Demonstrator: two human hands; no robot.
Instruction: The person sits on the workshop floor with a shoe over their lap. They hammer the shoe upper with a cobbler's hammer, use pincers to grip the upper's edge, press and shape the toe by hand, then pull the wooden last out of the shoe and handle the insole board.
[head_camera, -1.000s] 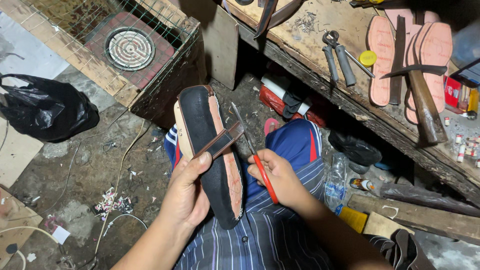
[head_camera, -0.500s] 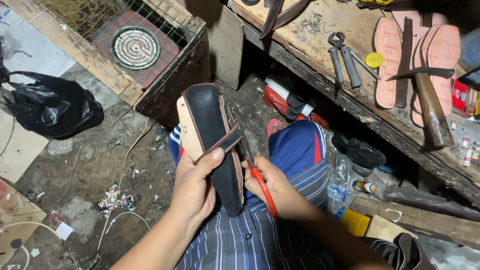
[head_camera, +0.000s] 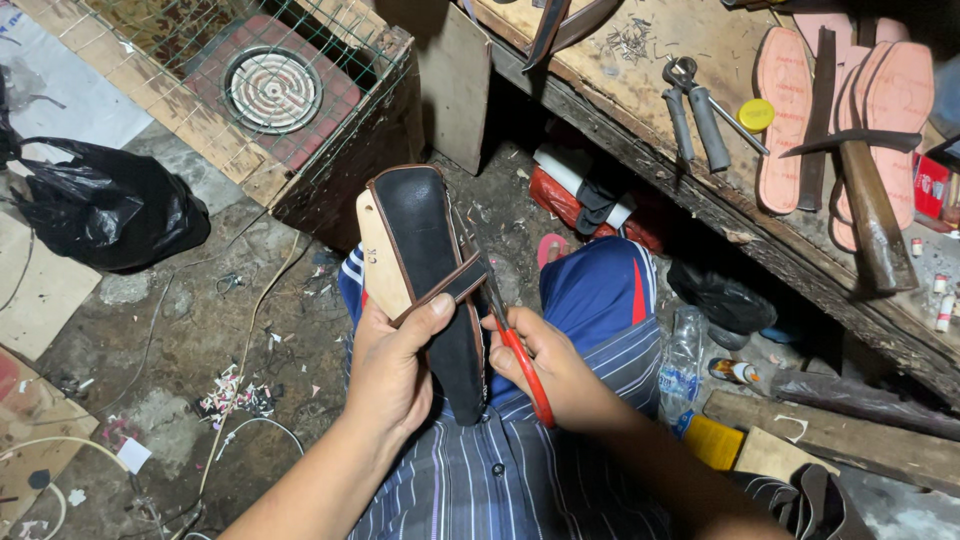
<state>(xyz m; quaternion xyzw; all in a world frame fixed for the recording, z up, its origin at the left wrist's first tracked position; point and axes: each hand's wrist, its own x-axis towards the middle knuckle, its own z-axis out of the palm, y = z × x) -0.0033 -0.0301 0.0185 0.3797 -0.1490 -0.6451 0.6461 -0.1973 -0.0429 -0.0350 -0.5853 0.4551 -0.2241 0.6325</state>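
The left hand (head_camera: 395, 365) grips a black sandal sole (head_camera: 425, 275), its fingers wrapped round the tan edge and the thumb pressing a dark strap (head_camera: 445, 288) flat across the sole's face. Just right of those fingers, the right hand (head_camera: 540, 365) has its fingers curled shut round the red handles of scissors (head_camera: 515, 345), whose blades rise along the sole's right edge beside the strap end. Both hands sit over the person's lap. Beyond the left fingers stands a wire-meshed wooden box (head_camera: 300, 110) holding a round coil; a black plastic bag (head_camera: 100, 215) lies far to their left on the floor. Beyond the right fingers, the tabletop (head_camera: 640, 75) carries pincers (head_camera: 695, 115), a hammer (head_camera: 865, 195) and pink insoles (head_camera: 785, 115).
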